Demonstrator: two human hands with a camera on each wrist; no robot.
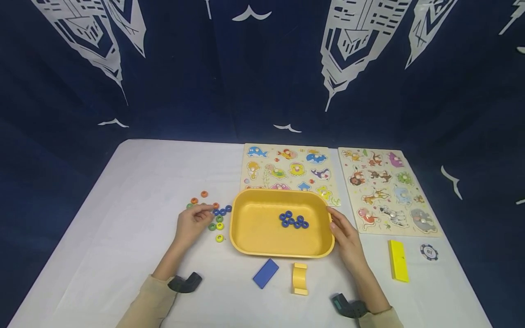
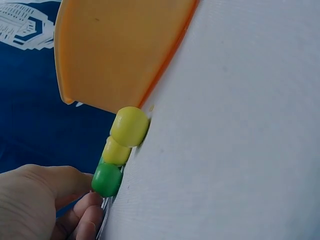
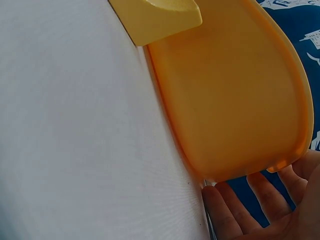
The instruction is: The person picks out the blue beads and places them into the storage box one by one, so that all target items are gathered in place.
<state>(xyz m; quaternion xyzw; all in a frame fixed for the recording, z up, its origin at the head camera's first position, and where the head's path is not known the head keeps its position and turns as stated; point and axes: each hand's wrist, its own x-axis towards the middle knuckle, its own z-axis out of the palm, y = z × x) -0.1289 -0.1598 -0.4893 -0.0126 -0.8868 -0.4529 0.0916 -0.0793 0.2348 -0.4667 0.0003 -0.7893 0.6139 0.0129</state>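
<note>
My left hand reaches among loose beads on the table's left side. Its fingertips are right at a blue bead; in the left wrist view a green bead hides the tips, so I cannot tell whether they pinch anything. Two more blue beads lie between that hand and a yellow tray. Several blue beads sit inside the tray, right of its middle. At the tray's right end, my right hand rests fairly straight fingers against the outer wall and rim.
Orange beads and yellow beads lie around the left hand. Behind the tray are a sea-animal puzzle board and another animal board. A blue block, yellow arch, yellow block and round chip lie nearer.
</note>
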